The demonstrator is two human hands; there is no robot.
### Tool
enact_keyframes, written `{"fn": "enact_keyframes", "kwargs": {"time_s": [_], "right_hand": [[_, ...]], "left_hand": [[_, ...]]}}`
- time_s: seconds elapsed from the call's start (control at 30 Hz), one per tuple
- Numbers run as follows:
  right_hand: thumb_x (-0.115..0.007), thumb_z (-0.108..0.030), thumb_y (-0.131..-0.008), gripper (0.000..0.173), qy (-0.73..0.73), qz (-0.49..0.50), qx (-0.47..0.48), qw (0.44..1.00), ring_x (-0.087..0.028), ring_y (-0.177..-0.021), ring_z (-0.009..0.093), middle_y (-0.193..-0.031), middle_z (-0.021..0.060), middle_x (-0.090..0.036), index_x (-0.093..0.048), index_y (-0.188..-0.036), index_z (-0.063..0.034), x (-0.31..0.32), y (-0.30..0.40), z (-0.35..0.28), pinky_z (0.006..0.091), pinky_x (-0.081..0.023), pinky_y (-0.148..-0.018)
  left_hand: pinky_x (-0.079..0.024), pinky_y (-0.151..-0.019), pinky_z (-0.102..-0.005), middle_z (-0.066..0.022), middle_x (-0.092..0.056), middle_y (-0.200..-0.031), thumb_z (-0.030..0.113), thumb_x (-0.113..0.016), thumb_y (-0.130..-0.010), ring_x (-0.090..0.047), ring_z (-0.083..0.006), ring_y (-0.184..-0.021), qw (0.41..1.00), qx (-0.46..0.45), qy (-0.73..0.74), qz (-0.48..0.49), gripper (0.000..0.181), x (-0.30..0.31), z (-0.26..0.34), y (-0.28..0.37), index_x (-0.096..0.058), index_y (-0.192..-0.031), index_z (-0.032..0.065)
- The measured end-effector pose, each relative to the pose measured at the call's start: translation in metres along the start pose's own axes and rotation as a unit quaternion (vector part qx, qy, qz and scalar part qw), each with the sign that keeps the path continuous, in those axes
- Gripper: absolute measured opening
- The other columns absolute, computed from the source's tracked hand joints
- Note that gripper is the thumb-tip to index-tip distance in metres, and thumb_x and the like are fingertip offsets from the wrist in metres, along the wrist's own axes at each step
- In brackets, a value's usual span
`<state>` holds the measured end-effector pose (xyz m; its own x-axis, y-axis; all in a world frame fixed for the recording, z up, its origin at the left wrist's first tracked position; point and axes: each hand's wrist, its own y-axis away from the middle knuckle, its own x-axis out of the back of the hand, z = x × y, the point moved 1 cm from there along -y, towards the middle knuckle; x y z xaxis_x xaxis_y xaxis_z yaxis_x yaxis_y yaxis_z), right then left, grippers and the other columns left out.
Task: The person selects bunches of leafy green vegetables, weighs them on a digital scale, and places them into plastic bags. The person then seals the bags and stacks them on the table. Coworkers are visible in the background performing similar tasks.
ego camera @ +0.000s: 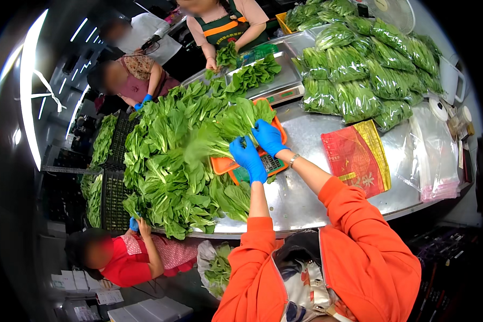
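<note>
My left hand (248,158), in a blue glove, grips pale stems of a leafy green (199,145) whose leaves are blurred. Beside it, my blue-gloved right hand (268,137) rests with curled fingers at the greens (241,118) in an orange weighing tray (223,165); whether it grips one is hidden. The tray sits on an orange digital scale with a keypad (272,163), partly covered by my left wrist. A large heap of loose leafy greens (165,161) spreads left of the scale.
Bagged greens (358,76) are stacked at the back right of the metal table (302,201). A red and yellow bag (356,157) and clear plastic bags (434,157) lie on the right. Several people stand around, one beside another scale (283,94). Black crates (114,197) stand left.
</note>
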<state>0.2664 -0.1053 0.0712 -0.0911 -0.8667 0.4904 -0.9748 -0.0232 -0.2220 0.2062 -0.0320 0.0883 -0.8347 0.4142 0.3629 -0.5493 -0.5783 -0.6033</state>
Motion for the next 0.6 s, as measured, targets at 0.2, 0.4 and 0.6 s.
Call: {"fn": "enact_keyframes", "kwargs": {"time_s": [0.2,0.4,0.6], "right_hand": [[-0.055,-0.029,-0.081,0.023,0.048,0.001,0.009,0.999,-0.058,-0.074,0.036,-0.085,0.0165,-0.06,-0.052,-0.09,-0.0081,-0.005,-0.001,0.0,0.0461,-0.045,-0.061],[-0.055,-0.028,-0.081,0.022,0.07,0.019,0.027,0.997,-0.058,-0.072,0.038,-0.084,0.0179,-0.059,-0.051,-0.088,-0.0072,-0.018,-0.003,0.002,0.0471,-0.045,-0.059],[-0.054,-0.029,-0.082,0.022,0.039,0.01,0.021,0.999,-0.057,-0.075,0.037,-0.087,0.0176,-0.06,-0.054,-0.091,-0.0089,-0.005,0.001,0.003,0.0461,-0.045,-0.062]], "left_hand": [[-0.043,-0.068,-0.0264,-0.0062,-0.06,-0.086,0.011,-0.057,-0.086,-0.053,-0.0119,-0.077,0.949,0.2,0.243,-0.02,0.016,0.013,0.023,0.025,-0.056,-0.093,-0.0031],[-0.043,-0.073,-0.0252,-0.0072,-0.06,-0.09,0.006,-0.056,-0.086,-0.055,-0.012,-0.08,0.923,0.206,0.318,-0.066,0.019,0.051,0.019,0.041,-0.055,-0.103,-0.003],[-0.044,-0.073,-0.0313,-0.0067,-0.057,-0.088,0.011,-0.052,-0.082,-0.053,-0.0174,-0.078,0.945,0.258,0.173,0.103,0.017,0.231,-0.098,0.069,-0.059,-0.091,-0.0014]]}}
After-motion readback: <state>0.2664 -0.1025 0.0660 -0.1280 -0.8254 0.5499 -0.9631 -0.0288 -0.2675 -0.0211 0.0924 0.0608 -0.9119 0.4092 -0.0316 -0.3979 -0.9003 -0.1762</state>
